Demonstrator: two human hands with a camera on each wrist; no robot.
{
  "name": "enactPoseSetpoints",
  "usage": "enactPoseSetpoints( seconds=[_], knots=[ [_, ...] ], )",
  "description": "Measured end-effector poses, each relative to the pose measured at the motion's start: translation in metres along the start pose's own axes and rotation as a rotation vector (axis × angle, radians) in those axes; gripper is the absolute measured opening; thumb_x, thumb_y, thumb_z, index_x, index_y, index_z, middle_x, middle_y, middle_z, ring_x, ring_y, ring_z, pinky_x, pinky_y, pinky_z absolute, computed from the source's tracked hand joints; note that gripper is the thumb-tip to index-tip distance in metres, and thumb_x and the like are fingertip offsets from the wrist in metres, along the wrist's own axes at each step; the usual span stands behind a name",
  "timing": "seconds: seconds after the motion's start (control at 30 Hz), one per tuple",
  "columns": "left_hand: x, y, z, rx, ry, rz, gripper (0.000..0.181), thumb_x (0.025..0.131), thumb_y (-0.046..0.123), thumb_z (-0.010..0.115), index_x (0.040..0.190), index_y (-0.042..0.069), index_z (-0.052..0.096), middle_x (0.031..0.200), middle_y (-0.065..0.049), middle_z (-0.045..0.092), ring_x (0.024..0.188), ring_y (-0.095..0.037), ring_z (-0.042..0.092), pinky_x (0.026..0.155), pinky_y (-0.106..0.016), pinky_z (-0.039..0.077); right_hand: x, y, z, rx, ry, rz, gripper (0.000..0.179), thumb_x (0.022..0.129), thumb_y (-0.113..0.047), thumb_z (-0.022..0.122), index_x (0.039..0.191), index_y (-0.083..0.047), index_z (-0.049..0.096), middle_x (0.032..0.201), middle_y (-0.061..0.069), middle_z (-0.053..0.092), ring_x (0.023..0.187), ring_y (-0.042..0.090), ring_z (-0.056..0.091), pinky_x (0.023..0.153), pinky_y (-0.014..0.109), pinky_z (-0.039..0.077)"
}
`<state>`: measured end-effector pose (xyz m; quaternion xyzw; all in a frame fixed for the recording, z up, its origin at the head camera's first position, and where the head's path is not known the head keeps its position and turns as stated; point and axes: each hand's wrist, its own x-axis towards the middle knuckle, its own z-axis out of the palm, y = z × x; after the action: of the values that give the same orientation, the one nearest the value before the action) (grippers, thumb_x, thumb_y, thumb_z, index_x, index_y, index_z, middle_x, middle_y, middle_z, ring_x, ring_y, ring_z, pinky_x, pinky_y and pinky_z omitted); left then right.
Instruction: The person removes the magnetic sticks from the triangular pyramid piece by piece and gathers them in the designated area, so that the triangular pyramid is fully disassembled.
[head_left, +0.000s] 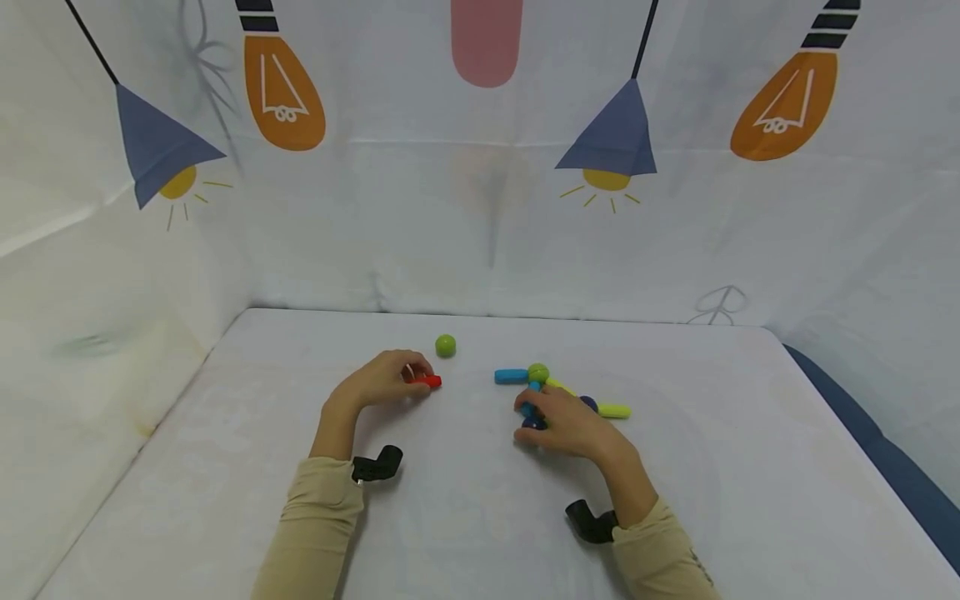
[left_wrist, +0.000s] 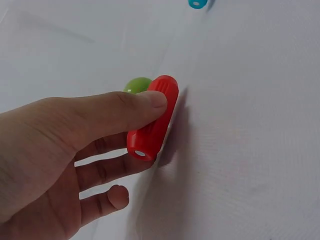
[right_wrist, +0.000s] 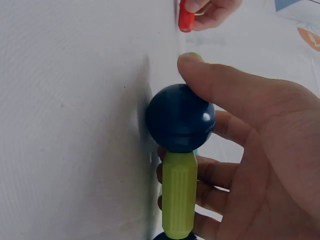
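Thumb and fingers of my left hand pinch a red toy rod, its near end showing a small metal disc. Past that rod, a loose green ball sits on the table. My right hand holds a joined rod-and-ball toy piece: its thumb lies against a dark blue ball, and its fingers curl behind a yellow-green rod. Joined in the same piece are a light blue rod, a green ball and another yellow-green rod. The hand hides part of it.
A white-covered table carries everything. White fabric walls printed with lamps and bulbs rise behind it and at the left. Black curved wrist mounts jut out from both sleeves, low over the table.
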<state>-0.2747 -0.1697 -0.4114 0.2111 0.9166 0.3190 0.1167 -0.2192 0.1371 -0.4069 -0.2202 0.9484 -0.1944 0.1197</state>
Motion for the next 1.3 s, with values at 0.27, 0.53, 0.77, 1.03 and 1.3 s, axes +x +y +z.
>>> enactPoseSetpoints(
  seconds=[0.27,0.53,0.77,1.03,1.3],
  knots=[
    [0.0032,-0.006,0.0025,0.0,0.015,-0.023,0.017,0.085,0.02,0.068,0.101,0.015,0.065,0.09,0.0,0.061,0.082,-0.015,0.054,0.071,-0.028,0.043,-0.0029,-0.0064,-0.0031,-0.131,0.06,0.044,0.031,0.082,-0.039,0.071,0.108,-0.023,0.064,0.1,0.002,0.06,0.096,0.023,0.052,0.088,0.05,0.039],
    [0.0037,-0.01,0.0035,0.023,0.084,-0.002,0.017,0.087,0.013,0.066,0.104,0.014,0.065,0.092,-0.002,0.061,0.083,-0.016,0.053,0.073,-0.029,0.043,-0.0046,-0.0074,-0.006,-0.106,0.04,0.051,0.028,0.082,-0.037,0.072,0.105,-0.023,0.066,0.104,0.001,0.061,0.099,0.024,0.053,0.091,0.053,0.036],
    [0.0035,-0.0087,0.0042,0.037,0.086,0.039,0.018,0.087,0.014,0.066,0.106,0.012,0.065,0.095,-0.003,0.062,0.085,-0.017,0.053,0.077,-0.031,0.044,-0.0019,-0.0051,-0.0055,-0.093,0.039,0.037,0.024,0.081,-0.04,0.072,0.098,-0.023,0.065,0.098,-0.001,0.059,0.093,0.022,0.051,0.087,0.049,0.039],
    [0.0054,-0.0101,0.004,0.028,0.077,0.026,0.019,0.087,0.015,0.066,0.106,0.013,0.065,0.094,-0.003,0.061,0.085,-0.016,0.054,0.075,-0.03,0.043,-0.0001,-0.0022,-0.0045,-0.024,0.018,0.029,0.022,0.081,-0.039,0.072,0.091,-0.021,0.065,0.092,0.002,0.053,0.087,0.018,0.046,0.075,0.035,0.039],
    [0.0048,-0.0064,0.0036,0.033,0.08,0.023,0.022,0.088,0.018,0.066,0.109,0.012,0.063,0.1,-0.006,0.059,0.091,-0.02,0.055,0.079,-0.034,0.045,-0.0002,-0.0013,-0.004,-0.002,0.01,0.022,0.018,0.084,-0.04,0.069,0.09,-0.023,0.066,0.091,0.001,0.051,0.084,0.017,0.045,0.073,0.033,0.038]
  ],
)
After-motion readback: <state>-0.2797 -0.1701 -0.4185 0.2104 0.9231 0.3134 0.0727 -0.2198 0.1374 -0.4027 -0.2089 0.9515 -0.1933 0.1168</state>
